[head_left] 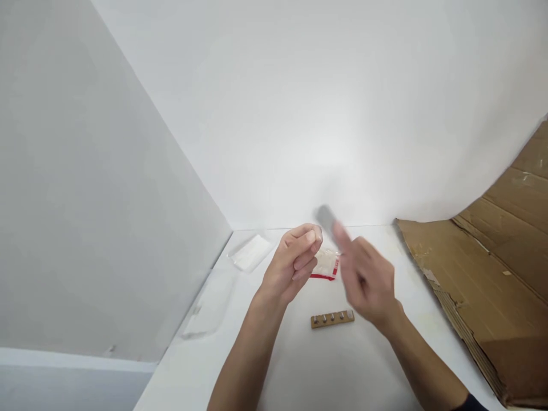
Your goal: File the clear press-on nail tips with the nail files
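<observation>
My left hand (298,257) is raised over the white table with thumb and fingers pinched together. A tiny edge shows at the fingertips, too small to name. Opposite it, my right hand (370,279) is closed around a grey, flat, round-ended stick (326,218), which motion blurs. The stick's tip points up and left, close to my left fingertips but apart from them. Below both hands lies a small brown strip (331,321) bearing several short metallic pieces in a row. Behind the hands is a clear packet with a red edge (325,264), partly hidden by my left hand.
Toward the back left lies a clear plastic sleeve with something white (251,253). Another clear wrapper (208,308) rests near the left edge of the table (299,365). Folded brown cardboard (479,291) stands along the right side. White walls (274,114) rise behind and to the left.
</observation>
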The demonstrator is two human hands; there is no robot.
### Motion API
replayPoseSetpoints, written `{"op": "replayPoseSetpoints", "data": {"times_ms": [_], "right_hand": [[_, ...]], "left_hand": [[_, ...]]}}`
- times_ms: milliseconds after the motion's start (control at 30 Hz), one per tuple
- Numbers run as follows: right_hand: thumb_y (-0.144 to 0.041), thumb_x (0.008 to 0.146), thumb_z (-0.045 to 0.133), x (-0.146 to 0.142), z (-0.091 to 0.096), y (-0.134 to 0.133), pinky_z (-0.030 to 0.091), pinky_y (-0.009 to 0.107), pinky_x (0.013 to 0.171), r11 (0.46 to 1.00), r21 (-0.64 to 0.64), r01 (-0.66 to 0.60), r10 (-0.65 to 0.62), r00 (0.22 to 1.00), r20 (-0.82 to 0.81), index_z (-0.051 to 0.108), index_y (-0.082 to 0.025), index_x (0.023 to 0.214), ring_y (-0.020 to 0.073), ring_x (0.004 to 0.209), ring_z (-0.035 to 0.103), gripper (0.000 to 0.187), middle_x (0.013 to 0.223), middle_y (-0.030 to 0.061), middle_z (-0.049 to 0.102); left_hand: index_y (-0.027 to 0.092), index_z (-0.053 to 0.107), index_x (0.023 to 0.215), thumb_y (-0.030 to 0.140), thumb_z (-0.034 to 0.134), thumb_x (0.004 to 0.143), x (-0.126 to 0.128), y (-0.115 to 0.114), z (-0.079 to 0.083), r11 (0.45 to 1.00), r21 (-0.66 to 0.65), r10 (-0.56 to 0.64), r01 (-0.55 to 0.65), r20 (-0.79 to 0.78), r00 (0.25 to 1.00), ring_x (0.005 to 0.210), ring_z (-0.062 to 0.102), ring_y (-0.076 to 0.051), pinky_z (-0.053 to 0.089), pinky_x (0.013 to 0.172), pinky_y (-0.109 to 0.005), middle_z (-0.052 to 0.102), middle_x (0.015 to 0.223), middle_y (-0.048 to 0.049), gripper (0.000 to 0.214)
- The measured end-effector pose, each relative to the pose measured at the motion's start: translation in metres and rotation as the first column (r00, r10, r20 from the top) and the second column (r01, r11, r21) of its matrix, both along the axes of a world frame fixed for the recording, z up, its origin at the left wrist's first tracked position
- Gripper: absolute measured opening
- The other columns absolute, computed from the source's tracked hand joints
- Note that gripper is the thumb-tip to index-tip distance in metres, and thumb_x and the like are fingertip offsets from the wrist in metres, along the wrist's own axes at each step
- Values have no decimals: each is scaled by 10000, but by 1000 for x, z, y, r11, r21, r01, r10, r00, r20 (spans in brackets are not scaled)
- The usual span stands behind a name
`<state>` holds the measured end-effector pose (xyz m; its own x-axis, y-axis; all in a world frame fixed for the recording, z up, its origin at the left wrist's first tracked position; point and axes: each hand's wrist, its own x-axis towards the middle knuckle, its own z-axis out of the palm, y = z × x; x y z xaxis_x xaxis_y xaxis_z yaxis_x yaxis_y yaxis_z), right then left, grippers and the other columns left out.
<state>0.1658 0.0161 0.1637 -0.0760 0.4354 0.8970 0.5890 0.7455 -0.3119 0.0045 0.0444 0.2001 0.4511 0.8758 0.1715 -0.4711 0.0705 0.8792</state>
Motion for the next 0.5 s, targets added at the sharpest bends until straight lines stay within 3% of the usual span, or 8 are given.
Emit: {"op": "replayPoseSetpoints", "data": {"times_ms": [167,233,367,500], "right_hand": [[-11,1042,440,1,4,-10,327,232,496,999,-41,27,-27,1000,-5,456,-330,1645,136,588,311,682,755,-48,284],[-26,1038,461,2,6,-12,340,220,496,999,-17,-47,47,998,36,428,-318,1660,132,603,351,688,768,-44,299],[-18,1045,431,3,7,-13,348,207,496,998,-46,33,-32,999,8,452,-322,1645,124,576,336,673,754,-50,305],[-28,1036,434,2,7,-13,342,209,484,1000,-13,-21,22,997,70,383,-317,1685,127,579,323,712,772,-43,310]], "left_hand": [[140,582,691,417,890,820,0,-1,-2,1000,-12,8,-7,35,999,400,126,35,187,322,-89,424,623,93,434],[141,574,681,434,887,825,-1,-1,-3,1000,-16,-16,17,36,999,389,125,35,191,322,-89,389,593,102,453],[138,565,677,406,903,810,0,-3,-4,999,-18,-35,36,57,998,397,101,39,169,320,-84,394,602,102,452],[147,550,666,439,875,843,0,-3,-5,996,-32,-78,80,46,996,380,91,30,160,321,-94,321,532,117,471]]}}
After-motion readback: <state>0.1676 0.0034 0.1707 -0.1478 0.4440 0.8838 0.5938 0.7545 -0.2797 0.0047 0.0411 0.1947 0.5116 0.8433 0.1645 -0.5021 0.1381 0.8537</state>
